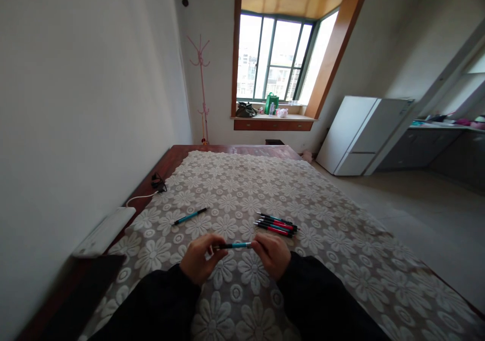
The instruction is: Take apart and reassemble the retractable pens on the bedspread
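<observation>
Both my hands hold one blue pen (235, 245) level just above the table, near its front edge. My left hand (197, 261) pinches the pen's left end and my right hand (273, 255) grips its right end. A small bundle of red and blue pens (276, 223) lies just beyond my right hand. One more blue pen (190, 216) lies alone to the left, beyond my left hand. Black sleeves cover both my forearms.
The table carries a white floral lace cloth (265, 189). A white power strip (105, 232) with a cable and black plug (158, 182) sits on the left edge by the wall. A white fridge (359, 135), a window sill and a pink coat stand are far back.
</observation>
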Tool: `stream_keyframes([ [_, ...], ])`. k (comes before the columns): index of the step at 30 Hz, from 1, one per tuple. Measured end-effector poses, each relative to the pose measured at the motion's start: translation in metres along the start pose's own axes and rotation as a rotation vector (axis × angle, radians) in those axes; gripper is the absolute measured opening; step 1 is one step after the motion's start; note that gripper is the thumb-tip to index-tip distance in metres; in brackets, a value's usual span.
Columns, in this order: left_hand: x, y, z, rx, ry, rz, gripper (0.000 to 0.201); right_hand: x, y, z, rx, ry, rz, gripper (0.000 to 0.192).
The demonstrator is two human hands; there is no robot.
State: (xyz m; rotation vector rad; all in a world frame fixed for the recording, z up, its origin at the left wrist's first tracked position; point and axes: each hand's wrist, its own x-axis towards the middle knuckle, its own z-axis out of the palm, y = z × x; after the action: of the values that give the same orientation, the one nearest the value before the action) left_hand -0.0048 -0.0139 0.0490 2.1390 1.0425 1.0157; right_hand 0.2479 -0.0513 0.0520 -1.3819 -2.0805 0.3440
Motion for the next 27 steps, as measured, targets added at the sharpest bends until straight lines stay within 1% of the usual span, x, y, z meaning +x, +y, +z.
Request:
stream_keyframes([
  [3,-0.002,0.001,-0.004,0.178,-0.001,0.041,0.018,-0.001,0.003,0.002,0.007,-0.051,-0.002,0.053],
  [7,-0.003,0.007,-0.006,0.342,-0.049,0.053,0.024,-0.002,0.001,0.004,0.031,-0.062,-0.025,0.054],
  [11,-0.003,0.013,-0.005,0.377,-0.100,0.029,0.028,-0.002,-0.001,0.006,0.043,-0.080,-0.044,0.052],
  [16,-0.002,0.013,-0.003,0.350,-0.106,-0.011,0.042,-0.002,-0.001,0.006,-0.006,-0.072,-0.106,0.053],
  [18,-0.003,0.010,-0.002,0.325,-0.101,-0.006,0.041,-0.003,0.000,0.005,-0.012,-0.073,-0.127,0.052],
  [21,-0.003,0.005,0.000,0.294,-0.100,0.045,0.032,-0.004,0.004,0.007,-0.010,-0.124,-0.140,0.041],
  [24,-0.003,0.002,0.003,0.284,-0.124,0.100,0.023,-0.006,0.010,0.012,-0.020,-0.184,-0.119,0.029],
  [27,-0.003,0.003,0.004,0.308,-0.156,0.134,0.019,-0.007,0.013,0.015,-0.071,-0.210,-0.085,0.025],
])
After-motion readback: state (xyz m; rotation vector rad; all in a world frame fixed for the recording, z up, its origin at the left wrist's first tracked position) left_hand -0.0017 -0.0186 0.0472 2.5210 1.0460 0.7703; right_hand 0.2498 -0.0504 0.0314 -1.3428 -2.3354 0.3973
